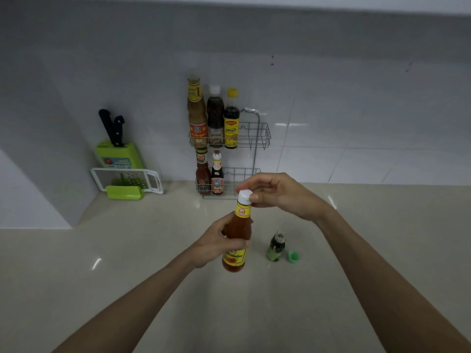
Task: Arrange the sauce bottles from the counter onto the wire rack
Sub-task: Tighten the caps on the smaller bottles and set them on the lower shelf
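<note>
Five bottles already stand on the wire rack (254, 138), while the left hand (216, 240) grips the red sauce bottle (237, 238) above the surface (102, 250), right-hand fingers (254, 197) pinch its white cap (245, 196), and a small green bottle (276, 247) waits uncapped.

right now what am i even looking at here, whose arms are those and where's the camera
This is one picture from a wide-angle camera worn on a person's head, looking forward and down, so the two bare arms reaching in from below are that person's own. No machine is involved.

The left hand grips an orange-red sauce bottle around its middle. The fingers of the right hand pinch its white cap.

On the beige counter stand a small green bottle, open, with its green cap beside it.

Against the tiled wall hangs a two-level wire rack: three bottles on top, two below. To its left are a green knife block and a white grater.
</note>
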{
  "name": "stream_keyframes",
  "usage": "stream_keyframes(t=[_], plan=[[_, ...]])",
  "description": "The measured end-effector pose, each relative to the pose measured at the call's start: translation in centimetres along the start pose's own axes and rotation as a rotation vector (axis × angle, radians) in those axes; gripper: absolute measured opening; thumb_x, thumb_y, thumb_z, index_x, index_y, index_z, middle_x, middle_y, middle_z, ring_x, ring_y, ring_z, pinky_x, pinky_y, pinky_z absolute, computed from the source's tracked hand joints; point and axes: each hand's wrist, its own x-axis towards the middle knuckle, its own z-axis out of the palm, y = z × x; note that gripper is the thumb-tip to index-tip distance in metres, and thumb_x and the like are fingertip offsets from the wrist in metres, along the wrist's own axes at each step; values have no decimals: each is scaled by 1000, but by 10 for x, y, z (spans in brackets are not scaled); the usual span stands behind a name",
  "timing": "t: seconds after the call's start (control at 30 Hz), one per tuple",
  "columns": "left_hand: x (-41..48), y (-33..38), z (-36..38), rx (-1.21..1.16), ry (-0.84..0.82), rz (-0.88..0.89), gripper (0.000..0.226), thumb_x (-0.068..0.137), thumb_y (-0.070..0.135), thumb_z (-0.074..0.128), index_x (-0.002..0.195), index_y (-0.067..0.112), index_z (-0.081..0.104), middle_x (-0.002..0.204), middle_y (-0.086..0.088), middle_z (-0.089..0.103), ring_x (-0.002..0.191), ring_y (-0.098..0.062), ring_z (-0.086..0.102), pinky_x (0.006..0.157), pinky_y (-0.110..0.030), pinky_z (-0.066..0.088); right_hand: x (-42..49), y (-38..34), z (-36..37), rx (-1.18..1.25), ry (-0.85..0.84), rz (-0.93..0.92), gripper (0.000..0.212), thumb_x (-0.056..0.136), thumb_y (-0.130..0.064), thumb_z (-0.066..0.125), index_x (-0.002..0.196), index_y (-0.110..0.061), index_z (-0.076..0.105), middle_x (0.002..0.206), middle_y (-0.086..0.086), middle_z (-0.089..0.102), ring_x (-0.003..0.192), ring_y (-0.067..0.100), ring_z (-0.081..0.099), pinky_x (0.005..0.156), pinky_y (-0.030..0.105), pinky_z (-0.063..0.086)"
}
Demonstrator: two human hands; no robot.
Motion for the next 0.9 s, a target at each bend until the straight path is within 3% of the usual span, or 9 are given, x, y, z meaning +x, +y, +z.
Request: stream_keyframes(t=[0.1,0.23,0.43,0.5,0.6,0.7,0.77,0.83,0.9], plan=[[-5,6,-3,-17,-34,4,46,75,18,75,116,33,59,102,9,68,98,-9,65,78,-19,50,5,-11,-12,-85,-98,28,26,91,-7,62,116,-13,64,114,5,68,109,17,65,93,34,54],[-9,9,-5,-29,-91,-3,45,77,20,73,117,33,58,106,5,69,102,-16,65,83,-26,51,8,-18,-16,-195,-179,41,27,93,-6,59,115,-20,67,109,-13,69,109,11,64,90,26,54],[-11,9,0,-86,-127,1,39,77,15,72,112,24,58,97,-8,67,94,-30,68,87,-38,54,10,-25,-11,-493,-120,25,18,89,-19,66,107,-23,67,100,-8,70,84,2,69,74,19,57],[-11,10,3,-96,-108,2,39,74,15,73,110,25,59,95,-5,67,92,-27,67,87,-39,54,9,-27,-6,-721,-134,-37,12,93,-33,58,104,-27,59,92,-7,69,75,5,66,67,22,55],[-9,13,1,-110,-140,-31,39,71,13,72,106,25,61,93,-5,66,90,-24,66,87,-40,53,6,-21,-1,-1112,-134,-202,24,98,-55,27,90,-34,37,72,-10,54,63,7,52,56,29,44],[-8,15,-3,-78,-270,-53,39,71,13,74,106,26,60,91,1,66,88,-19,66,81,-31,52,6,-7,1,-1292,-94,-362,38,95,-54,17,77,-26,35,59,-7,42,52,15,41,48,29,34],[-7,9,5,10,-131,-8,36,70,16,74,101,29,59,83,9,63,78,-11,63,73,-24,51,9,2,5,-1293,25,-306,40,90,-51,22,66,-22,38,50,-4,40,48,20,40,45,29,29],[-3,0,20,200,266,51,32,65,25,71,91,34,54,69,15,55,62,-5,52,59,-14,43,16,13,13,-1271,209,-116,36,89,-46,32,64,-20,40,50,-3,42,52,25,48,46,26,26],[-2,-7,30,333,520,88,32,61,29,68,86,35,50,66,12,52,57,-5,46,52,-12,38,20,25,25,-1352,223,32,22,95,-38,40,77,-24,38,65,4,51,66,32,57,53,29,36]])
